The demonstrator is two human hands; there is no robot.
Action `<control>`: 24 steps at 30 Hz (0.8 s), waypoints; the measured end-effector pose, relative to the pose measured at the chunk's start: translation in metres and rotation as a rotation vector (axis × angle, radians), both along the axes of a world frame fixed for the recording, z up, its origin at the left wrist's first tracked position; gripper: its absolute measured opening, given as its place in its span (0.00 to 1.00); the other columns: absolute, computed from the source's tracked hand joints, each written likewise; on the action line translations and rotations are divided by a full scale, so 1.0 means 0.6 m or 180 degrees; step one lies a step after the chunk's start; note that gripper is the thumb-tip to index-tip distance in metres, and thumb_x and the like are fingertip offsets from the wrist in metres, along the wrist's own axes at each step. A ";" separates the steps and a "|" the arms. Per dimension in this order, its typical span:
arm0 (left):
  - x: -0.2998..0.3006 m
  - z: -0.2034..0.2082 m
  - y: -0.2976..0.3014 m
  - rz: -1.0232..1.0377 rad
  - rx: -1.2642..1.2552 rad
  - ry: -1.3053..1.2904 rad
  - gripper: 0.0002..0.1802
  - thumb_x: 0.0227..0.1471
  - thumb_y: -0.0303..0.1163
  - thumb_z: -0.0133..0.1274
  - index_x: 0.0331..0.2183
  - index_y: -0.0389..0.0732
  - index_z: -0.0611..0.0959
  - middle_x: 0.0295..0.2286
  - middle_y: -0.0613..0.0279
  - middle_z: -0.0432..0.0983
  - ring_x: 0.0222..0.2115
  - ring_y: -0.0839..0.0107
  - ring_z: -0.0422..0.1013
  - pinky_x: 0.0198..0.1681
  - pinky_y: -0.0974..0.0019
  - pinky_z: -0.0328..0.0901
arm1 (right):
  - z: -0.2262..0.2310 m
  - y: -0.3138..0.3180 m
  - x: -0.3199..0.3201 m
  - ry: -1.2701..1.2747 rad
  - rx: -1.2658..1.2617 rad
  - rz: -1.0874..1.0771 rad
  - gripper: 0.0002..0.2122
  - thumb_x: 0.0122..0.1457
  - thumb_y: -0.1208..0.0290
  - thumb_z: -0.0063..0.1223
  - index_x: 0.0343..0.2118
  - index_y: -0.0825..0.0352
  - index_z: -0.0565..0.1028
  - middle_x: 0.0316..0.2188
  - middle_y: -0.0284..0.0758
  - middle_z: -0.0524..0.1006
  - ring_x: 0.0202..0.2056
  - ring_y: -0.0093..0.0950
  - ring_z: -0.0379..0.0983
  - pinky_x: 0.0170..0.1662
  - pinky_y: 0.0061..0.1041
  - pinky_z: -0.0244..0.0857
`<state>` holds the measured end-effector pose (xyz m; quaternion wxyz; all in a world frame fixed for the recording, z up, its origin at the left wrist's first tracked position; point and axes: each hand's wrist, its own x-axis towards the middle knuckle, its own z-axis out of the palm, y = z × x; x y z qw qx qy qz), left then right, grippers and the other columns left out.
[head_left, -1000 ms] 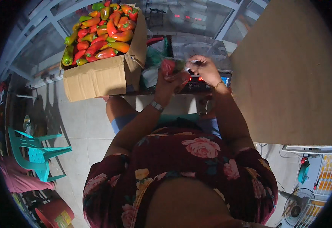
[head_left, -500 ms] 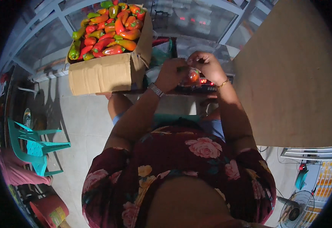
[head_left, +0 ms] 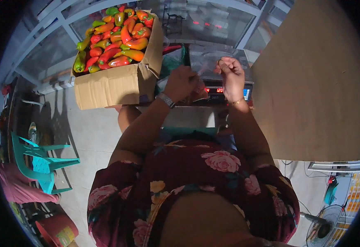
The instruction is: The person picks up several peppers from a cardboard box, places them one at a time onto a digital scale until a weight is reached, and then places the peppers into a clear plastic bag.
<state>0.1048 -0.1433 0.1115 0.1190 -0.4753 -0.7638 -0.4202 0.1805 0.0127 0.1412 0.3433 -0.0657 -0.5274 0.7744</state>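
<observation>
My left hand (head_left: pixel 182 84) is closed on a small clear plastic bag (head_left: pixel 200 91) with something reddish inside, which hangs in front of a digital scale (head_left: pixel 241 91). Over the scale's right side, my right hand (head_left: pixel 232 78) is raised with its fingers bent and tips together. Whatever it may pinch is too small to make out. The scale has a flat metal plate (head_left: pixel 204 53) and a glowing red display, partly covered by the hands. To the left stands an open cardboard box (head_left: pixel 107 88) heaped with red, orange and green peppers (head_left: pixel 118 45).
Green and red plastic bags (head_left: pixel 175 59) lie between box and scale. A large brown board (head_left: pixel 311 90) fills the right side. At the left are a teal plastic chair (head_left: pixel 44 164), a person's pink-clothed leg (head_left: pixel 23 185) and a red bucket (head_left: pixel 56 228). A fan (head_left: pixel 324 226) stands lower right.
My hands have moved apart: the right went to the right, away from the bag, while the left drew slightly left and lower with the bag. More of the scale's plate and display shows.
</observation>
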 end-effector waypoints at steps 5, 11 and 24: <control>0.003 0.001 -0.007 0.0038 -0.0304 0.0187 0.08 0.38 0.34 0.51 0.21 0.42 0.81 0.22 0.57 0.71 0.28 0.57 0.67 0.33 0.57 0.63 | 0.004 -0.015 0.034 -0.0483 0.4388 0.0110 0.09 0.43 0.81 0.48 0.31 0.68 0.71 0.31 0.41 0.73 0.34 0.42 0.69 0.37 0.34 0.64; 0.004 0.031 -0.023 -0.0255 -0.0452 0.0474 0.09 0.39 0.36 0.50 0.21 0.43 0.81 0.22 0.60 0.72 0.29 0.60 0.67 0.33 0.58 0.62 | 0.039 0.004 0.045 -0.0592 0.4553 0.0316 0.06 0.44 0.79 0.44 0.28 0.69 0.71 0.25 0.42 0.70 0.31 0.43 0.68 0.35 0.37 0.63; -0.001 0.135 -0.026 -0.0937 -0.0771 -0.0129 0.11 0.36 0.36 0.56 0.26 0.41 0.82 0.25 0.56 0.73 0.29 0.57 0.69 0.32 0.60 0.64 | 0.102 0.054 0.053 -0.0764 0.4714 0.1033 0.05 0.48 0.75 0.47 0.26 0.70 0.73 0.26 0.40 0.73 0.31 0.37 0.70 0.36 0.31 0.63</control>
